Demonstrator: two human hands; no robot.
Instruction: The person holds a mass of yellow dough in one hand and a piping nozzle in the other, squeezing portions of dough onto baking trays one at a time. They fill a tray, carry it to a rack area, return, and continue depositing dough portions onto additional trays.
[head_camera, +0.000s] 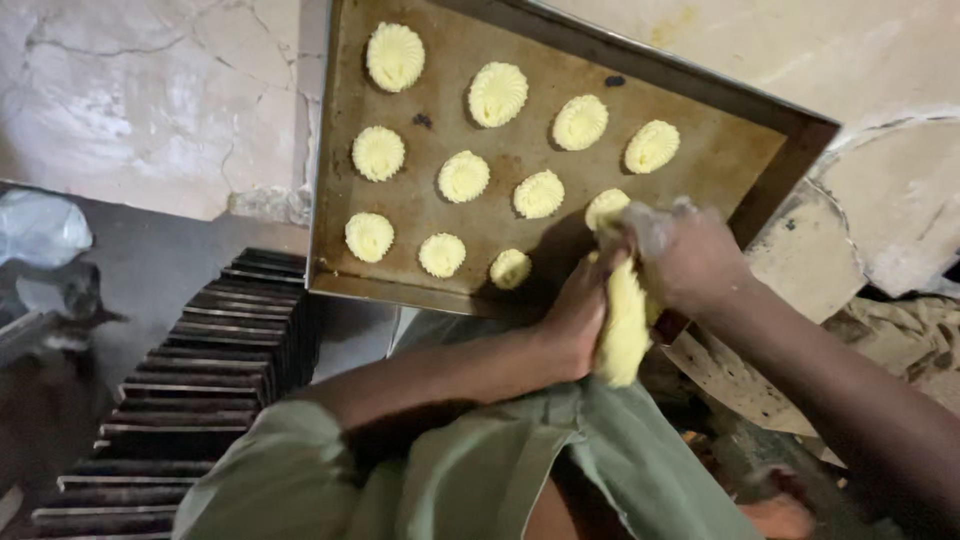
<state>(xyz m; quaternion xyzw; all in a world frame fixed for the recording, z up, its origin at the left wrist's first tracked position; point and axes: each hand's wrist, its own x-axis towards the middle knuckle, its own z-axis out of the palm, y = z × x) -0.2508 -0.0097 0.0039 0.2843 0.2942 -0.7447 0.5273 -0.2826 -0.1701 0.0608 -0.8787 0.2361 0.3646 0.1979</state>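
Hands are working together over the near right corner of a baking tray (420, 205). Left hand (580, 315) is reaching in from below, forearm crossing the person's lap, fingers curled tight around the lower body of a piping bag (622, 330) full of pale yellow dough. Right hand (685, 255) is coming in from the right, forearm angling down from the wrist, fingers clenched over the top of the bag, which is looking like thin clear plastic bunched under the grip. Bag is hanging soft and bulging between the two hands, its tip hidden behind them, right at a freshly piped dough swirl (605, 207) on the tray.

Tray is dark metal, rectangular, raised rim, surface stained brown and greasy-looking, sitting tilted in view across the person's knees. Piped cookies (463, 176) are lying on it in three rough rows, each round, ridged like a shell, matte pale yellow, spaced apart and not touching. Small dark crumbs are sitting between some of them.

Stack of empty trays (190, 385) is standing to the left, dark thin edges layered. Green cloth garment (470, 470) is covering the lap. Wall behind is cracked, rough plaster.
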